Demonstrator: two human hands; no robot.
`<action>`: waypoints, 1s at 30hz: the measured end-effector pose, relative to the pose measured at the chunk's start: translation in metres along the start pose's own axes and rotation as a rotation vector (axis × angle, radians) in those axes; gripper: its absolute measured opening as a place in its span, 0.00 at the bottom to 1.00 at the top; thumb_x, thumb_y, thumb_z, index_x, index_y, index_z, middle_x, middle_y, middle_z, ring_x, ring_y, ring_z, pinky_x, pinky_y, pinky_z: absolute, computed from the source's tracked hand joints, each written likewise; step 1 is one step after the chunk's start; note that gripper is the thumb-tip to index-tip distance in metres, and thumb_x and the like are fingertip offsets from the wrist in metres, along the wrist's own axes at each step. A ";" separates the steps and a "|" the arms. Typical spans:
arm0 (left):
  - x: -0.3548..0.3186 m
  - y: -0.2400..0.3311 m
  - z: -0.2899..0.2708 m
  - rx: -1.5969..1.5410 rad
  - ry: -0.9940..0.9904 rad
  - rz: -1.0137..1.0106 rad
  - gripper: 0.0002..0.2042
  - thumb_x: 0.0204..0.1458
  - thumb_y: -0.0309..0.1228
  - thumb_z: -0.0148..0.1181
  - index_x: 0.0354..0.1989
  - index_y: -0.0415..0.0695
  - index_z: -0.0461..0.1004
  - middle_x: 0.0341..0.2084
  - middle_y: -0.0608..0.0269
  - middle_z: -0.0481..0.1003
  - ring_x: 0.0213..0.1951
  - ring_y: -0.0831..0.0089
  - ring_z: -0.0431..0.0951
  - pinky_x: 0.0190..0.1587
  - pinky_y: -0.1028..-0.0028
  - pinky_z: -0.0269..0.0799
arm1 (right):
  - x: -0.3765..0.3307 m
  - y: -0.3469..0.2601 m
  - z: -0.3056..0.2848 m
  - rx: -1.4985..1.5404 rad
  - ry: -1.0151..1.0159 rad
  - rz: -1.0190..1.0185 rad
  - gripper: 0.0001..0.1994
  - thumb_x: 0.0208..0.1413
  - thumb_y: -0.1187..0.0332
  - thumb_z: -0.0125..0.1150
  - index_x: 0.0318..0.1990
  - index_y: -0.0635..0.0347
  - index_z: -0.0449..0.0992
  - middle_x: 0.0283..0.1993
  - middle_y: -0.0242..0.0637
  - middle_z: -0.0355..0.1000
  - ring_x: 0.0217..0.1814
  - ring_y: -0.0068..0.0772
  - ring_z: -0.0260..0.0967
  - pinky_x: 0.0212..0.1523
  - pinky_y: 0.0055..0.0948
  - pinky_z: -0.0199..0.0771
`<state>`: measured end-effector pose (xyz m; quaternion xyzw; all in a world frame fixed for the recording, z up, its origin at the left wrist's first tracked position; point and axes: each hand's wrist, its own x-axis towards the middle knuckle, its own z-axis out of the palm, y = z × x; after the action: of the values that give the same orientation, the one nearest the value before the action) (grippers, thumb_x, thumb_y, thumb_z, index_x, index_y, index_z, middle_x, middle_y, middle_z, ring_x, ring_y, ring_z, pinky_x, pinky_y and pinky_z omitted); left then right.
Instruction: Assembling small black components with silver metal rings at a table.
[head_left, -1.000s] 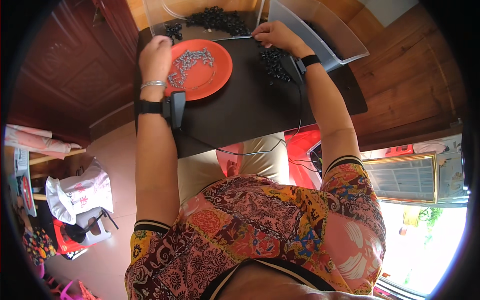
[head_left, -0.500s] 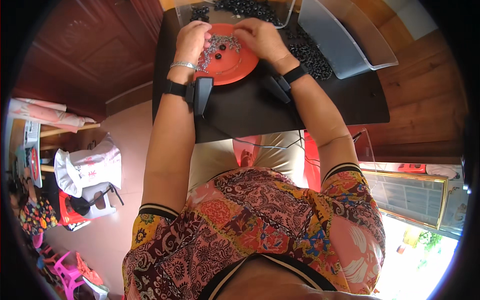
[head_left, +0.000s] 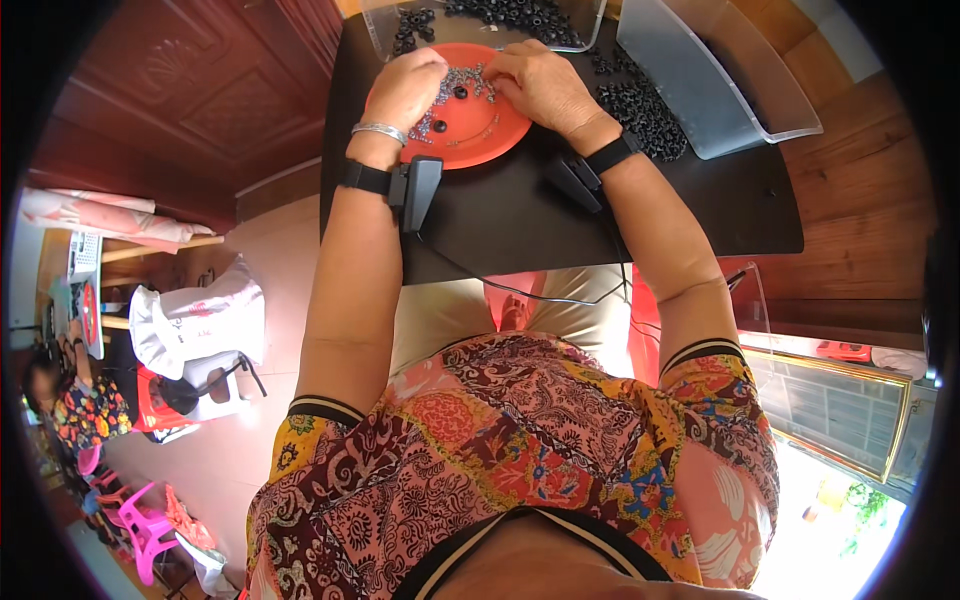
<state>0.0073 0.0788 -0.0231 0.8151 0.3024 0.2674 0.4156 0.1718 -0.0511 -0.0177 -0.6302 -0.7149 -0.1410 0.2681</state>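
From the person's head, one fisheye camera is looking steeply down over the shirt point(head_left: 520, 430), which is filling the near foreground, toward the hands point(head_left: 548, 90) and table point(head_left: 490, 220) farther off; its edges are bending and seemingly blurring.

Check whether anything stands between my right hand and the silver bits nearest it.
Nothing visible does: the right hand is over the plate, right by the silver bits. The two black pieces lie farther left, out of that gap.
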 end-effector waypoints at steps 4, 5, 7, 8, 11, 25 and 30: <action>-0.002 0.010 0.011 0.299 -0.112 0.084 0.14 0.48 0.35 0.49 0.39 0.41 0.74 0.32 0.47 0.76 0.37 0.52 0.75 0.40 0.62 0.69 | -0.004 0.009 0.001 0.013 -0.021 0.008 0.08 0.45 0.72 0.59 0.35 0.57 0.77 0.36 0.35 0.72 0.45 0.42 0.67 0.45 0.35 0.70; -0.003 0.012 0.012 0.303 -0.117 0.081 0.14 0.48 0.35 0.49 0.39 0.41 0.74 0.32 0.47 0.76 0.37 0.52 0.75 0.40 0.62 0.69 | -0.003 0.009 0.000 0.016 -0.034 -0.012 0.08 0.45 0.72 0.59 0.35 0.57 0.77 0.36 0.35 0.72 0.45 0.42 0.67 0.45 0.35 0.70; -0.006 0.013 0.013 0.453 -0.090 0.163 0.12 0.50 0.36 0.50 0.37 0.40 0.71 0.27 0.49 0.75 0.31 0.55 0.76 0.34 0.62 0.69 | -0.001 0.010 -0.004 0.023 -0.047 -0.028 0.08 0.45 0.72 0.59 0.35 0.58 0.77 0.36 0.35 0.73 0.44 0.42 0.68 0.45 0.35 0.70; -0.006 0.016 0.015 0.454 -0.094 0.159 0.12 0.50 0.36 0.50 0.37 0.40 0.71 0.27 0.49 0.75 0.31 0.55 0.76 0.34 0.62 0.69 | 0.000 0.007 -0.008 0.083 -0.126 -0.008 0.08 0.45 0.72 0.59 0.35 0.58 0.77 0.36 0.35 0.73 0.44 0.42 0.68 0.45 0.34 0.70; -0.007 0.024 0.025 0.703 -0.083 0.177 0.13 0.47 0.33 0.47 0.38 0.39 0.71 0.31 0.45 0.76 0.38 0.51 0.76 0.40 0.57 0.70 | 0.000 0.001 -0.016 0.183 -0.241 -0.010 0.08 0.44 0.71 0.60 0.34 0.58 0.77 0.34 0.36 0.73 0.42 0.42 0.68 0.44 0.34 0.70; -0.012 0.031 0.028 0.788 -0.069 0.243 0.12 0.45 0.32 0.48 0.38 0.42 0.70 0.31 0.49 0.76 0.37 0.51 0.77 0.39 0.56 0.71 | 0.000 -0.024 -0.018 -0.033 -0.331 -0.102 0.07 0.42 0.72 0.54 0.29 0.55 0.78 0.29 0.39 0.75 0.36 0.41 0.73 0.39 0.39 0.70; -0.010 0.026 0.031 0.792 -0.067 0.264 0.12 0.46 0.33 0.49 0.38 0.43 0.70 0.32 0.48 0.76 0.38 0.50 0.76 0.39 0.56 0.71 | -0.002 -0.025 -0.006 -0.069 -0.322 -0.033 0.05 0.43 0.69 0.56 0.27 0.59 0.74 0.29 0.41 0.73 0.37 0.44 0.71 0.41 0.40 0.68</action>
<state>0.0287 0.0432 -0.0187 0.9519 0.2611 0.1549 0.0418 0.1483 -0.0600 -0.0103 -0.6417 -0.7536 -0.0669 0.1258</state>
